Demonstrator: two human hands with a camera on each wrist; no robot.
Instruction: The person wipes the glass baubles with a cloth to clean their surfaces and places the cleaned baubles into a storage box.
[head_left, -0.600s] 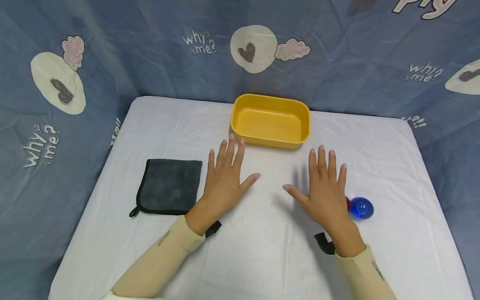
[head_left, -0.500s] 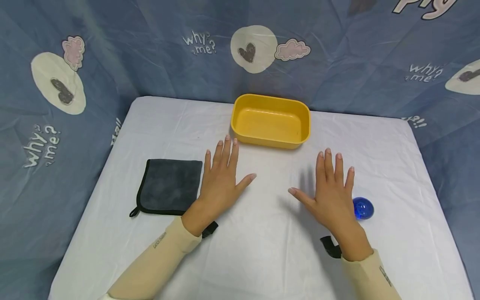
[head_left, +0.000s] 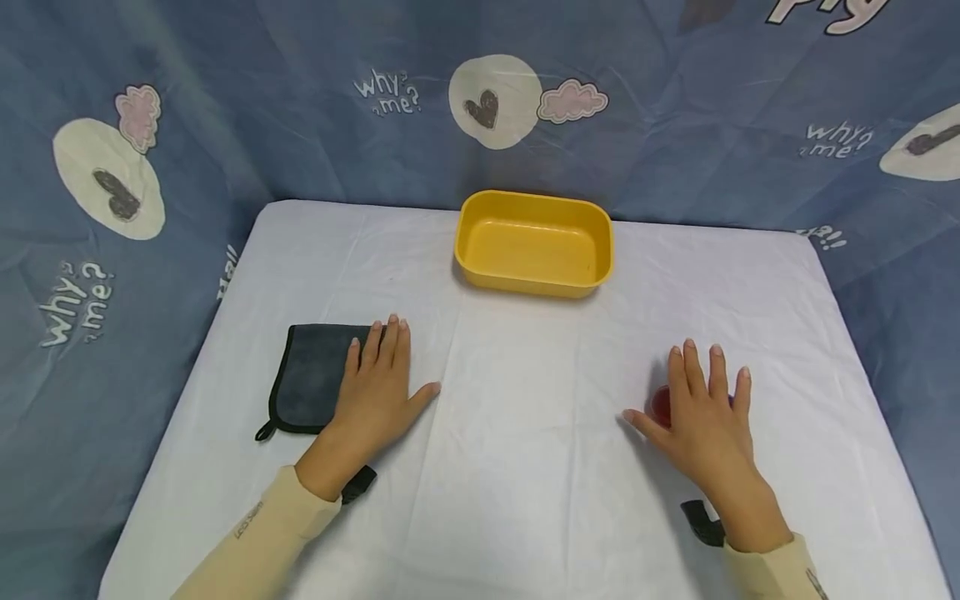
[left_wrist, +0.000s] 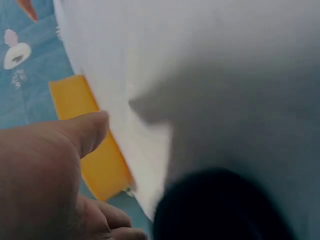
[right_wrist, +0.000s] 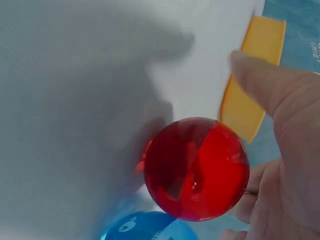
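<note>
Shows a glossy, translucent red ball (right_wrist: 196, 169), round alike in every direction, beside a similar blue ball (right_wrist: 150, 227) on the white-covered table (head_left: 510, 467), below the right hand (head_left: 707, 427), straight-fingered and spread. Shows also a dark grey, black-edged cloth (head_left: 311, 379), with loop (head_left: 265, 432) pointing toward the near left, flat and partly hidden by the left hand (head_left: 377, 400), likewise spread; long axis and contact impossible to tell

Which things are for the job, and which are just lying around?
Likely for the job:
translucent red ball, translucent blue ball, near right hand
squarish dark grey cloth, near left hand

Likely just there:
rectangular yellow tub, away from both hands
</note>
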